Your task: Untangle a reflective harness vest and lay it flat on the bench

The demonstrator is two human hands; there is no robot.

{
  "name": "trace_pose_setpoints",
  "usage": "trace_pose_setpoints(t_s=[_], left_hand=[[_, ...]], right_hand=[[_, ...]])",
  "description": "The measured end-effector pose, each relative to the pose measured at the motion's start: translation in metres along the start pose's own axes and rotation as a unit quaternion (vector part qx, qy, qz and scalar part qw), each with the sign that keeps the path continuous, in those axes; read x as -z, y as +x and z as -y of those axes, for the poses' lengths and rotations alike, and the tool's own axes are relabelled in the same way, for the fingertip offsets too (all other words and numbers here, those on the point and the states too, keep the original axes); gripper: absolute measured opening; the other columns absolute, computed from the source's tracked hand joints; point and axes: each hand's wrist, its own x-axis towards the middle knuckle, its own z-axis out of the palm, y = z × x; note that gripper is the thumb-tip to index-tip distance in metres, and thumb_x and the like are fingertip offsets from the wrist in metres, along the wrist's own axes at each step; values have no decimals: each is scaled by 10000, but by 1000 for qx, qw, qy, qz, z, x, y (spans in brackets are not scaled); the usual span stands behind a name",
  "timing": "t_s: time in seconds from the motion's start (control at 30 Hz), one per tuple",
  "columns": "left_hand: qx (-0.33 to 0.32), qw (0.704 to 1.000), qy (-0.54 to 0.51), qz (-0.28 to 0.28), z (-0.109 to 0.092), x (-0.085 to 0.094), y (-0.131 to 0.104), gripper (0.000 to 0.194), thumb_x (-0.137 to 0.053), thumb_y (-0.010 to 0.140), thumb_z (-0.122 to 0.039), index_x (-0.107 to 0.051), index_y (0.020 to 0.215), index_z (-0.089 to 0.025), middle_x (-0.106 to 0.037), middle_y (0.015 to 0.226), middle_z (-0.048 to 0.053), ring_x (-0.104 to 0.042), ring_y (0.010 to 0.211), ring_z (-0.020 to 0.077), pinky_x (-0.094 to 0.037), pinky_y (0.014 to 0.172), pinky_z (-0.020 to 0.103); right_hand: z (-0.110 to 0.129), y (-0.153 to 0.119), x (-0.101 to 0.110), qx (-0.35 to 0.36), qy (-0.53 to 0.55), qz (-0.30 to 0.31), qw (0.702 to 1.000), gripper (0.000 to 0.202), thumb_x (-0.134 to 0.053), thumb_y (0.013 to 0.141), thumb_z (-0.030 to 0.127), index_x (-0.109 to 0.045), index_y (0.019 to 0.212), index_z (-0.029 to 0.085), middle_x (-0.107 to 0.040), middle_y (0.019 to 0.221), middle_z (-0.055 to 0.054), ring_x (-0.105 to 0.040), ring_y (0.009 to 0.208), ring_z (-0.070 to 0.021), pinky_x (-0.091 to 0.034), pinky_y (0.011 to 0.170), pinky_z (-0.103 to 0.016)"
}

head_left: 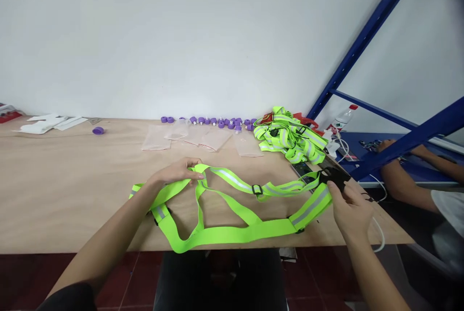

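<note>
Both hands pinch a limp, light reflective strap vest [232,204]: left hand [177,172] at a junction, right hand [350,204] gripping its buckle end.

Purple caps [213,121] along the wall; clear bags [156,138]; heaped reflective vests [290,138]; water bottle [341,119]; blue rack [377,26]

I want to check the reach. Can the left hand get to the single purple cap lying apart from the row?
Probably yes: the left hand rests on the green strap, and only bare table lies between it and the cap.
</note>
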Motion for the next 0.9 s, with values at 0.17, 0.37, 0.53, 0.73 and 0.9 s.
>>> trace_pose_setpoints(t_s=[0.17, 0.37, 0.53, 0.73, 0.9], left_hand=[[-15, 975, 168, -148, -7, -7, 12, 346, -677, 776, -505, -532, 739, -193, -532, 668, -33, -515, 627, 153, -373, 582, 258], [-22, 984, 106, -143, -1, -8, 28, 417, -627, 835, -535, -598, 637, -170, -593, 633, 6, -522, 625, 157, -387, 622, 277], [-4, 991, -17, -136, 0, -4, 35, 419, -651, 810, -575, -703, 801, -160, -625, 625, 12, -575, 679, 184, -451, 739, 309], [53, 988, 114, -92, -3, 5, 34, 546, -568, 825, -682, -643, 650, -170, -618, 651, 32, -568, 666, 204, -413, 657, 306], [64, 910, 347, -218, -11, -7, 53, 422, -645, 818, -492, -673, 1048, -139, -668, 1098, 144, -618, 990, 333, -468, 806, 384]], right_hand=[[3, -1, 1, 125, -100, -65, 985, 343, -603, 859, 499, -752, 818, 193, -669, 894, -128, -640, 782, -244, -543, 733, -391], [-8, -35, 3, 335, -177, 111, 919, 328, -487, 932, 243, -794, 1040, 286, -690, 802, -81, -668, 772, -206, -562, 763, -358], [-2, -72, 4, 401, -144, 214, 879, 369, -525, 901, 154, -757, 1144, 308, -690, 850, -72, -673, 883, -214, -571, 870, -384], [12, -74, 10, 368, -50, 268, 889, 481, -479, 825, 80, -709, 1194, 285, -708, 1056, -90, -672, 976, -250, -582, 815, -419], [29, -57, 7, 284, -54, 246, 925, 368, -496, 885, 140, -720, 1150, 264, -705, 1057, -96, -674, 973, -245, -572, 846, -398]])
